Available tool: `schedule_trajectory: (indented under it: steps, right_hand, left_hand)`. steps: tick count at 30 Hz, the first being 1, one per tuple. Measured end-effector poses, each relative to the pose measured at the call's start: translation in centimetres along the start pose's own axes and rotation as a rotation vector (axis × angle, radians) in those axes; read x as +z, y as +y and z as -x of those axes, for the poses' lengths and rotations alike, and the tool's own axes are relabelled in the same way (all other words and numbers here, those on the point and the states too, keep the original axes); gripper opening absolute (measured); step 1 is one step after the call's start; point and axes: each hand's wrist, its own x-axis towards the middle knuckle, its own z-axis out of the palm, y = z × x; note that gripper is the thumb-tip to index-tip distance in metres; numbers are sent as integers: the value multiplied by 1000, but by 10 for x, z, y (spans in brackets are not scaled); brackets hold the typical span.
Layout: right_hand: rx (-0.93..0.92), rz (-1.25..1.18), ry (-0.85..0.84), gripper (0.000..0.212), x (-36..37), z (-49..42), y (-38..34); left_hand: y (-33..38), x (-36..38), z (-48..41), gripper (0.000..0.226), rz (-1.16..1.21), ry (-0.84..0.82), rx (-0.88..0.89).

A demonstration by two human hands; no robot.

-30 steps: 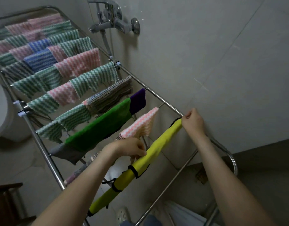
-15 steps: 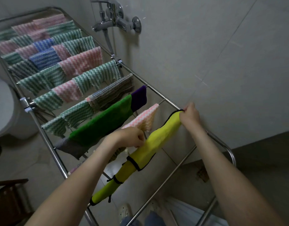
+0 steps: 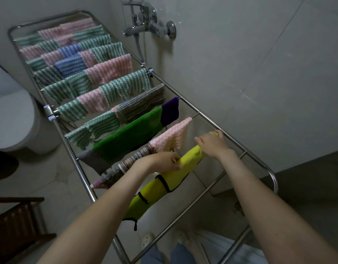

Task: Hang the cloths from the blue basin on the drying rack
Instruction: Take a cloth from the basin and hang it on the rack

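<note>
The yellow cloth (image 3: pixel 165 185), edged in black, lies draped along a near bar of the drying rack (image 3: pixel 274 178), running from lower centre of the frame up towards right of centre; its lower end hangs off the bar with a black loop dangling.

My left hand (image 3: pixel 165 161) pinches the cloth at about its middle, fingers curled round the fold; my right hand (image 3: pixel 212 143) lies over the upper end, just beside the rack's right side rail, fingers laid across the fabric; whether the thumb grips underneath is hidden, so I cannot tell if it pinches or only presses.

The step in hand, as I judge it, is spreading the cloth along its bar; to do it well I should hold one end steady, draw the other hand away along the bar to take out the bunching, and leave roughly equal lengths hanging on each side so that it does not slide off.

The next bar up carries a pink-and-white cloth (image 3: pixel 173 137), close to my hands; I should not drag it; beyond it hang a green cloth (image 3: pixel 130 138) and a purple cloth (image 3: pixel 170 111), then rows of striped cloths towards upper left.

The blue basin cannot be made out; a tap (image 3: pixel 147 25) sits on the wall at top centre.
</note>
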Motion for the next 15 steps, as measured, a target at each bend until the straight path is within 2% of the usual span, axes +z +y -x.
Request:
schedule_trajectory:
  steps: [5, 8, 11, 15]
  right_hand:
    - [-157, -115, 104, 34, -17, 8, -28]
    - [-296, -205, 198, 31, -34, 14, -68]
    - [-457, -166, 239, 30, -50, 26, -118]
    - [-636, -193, 236, 27, -66, 43, -198]
  left_hand:
    - [-19, -6, 27, 34, 52, 217, -3]
    - [-41, -10, 58, 32, 103, 430, -55]
    - [-67, -11, 98, 30, 164, 619, -95]
    - [-111, -16, 160, 26, 196, 763, -193]
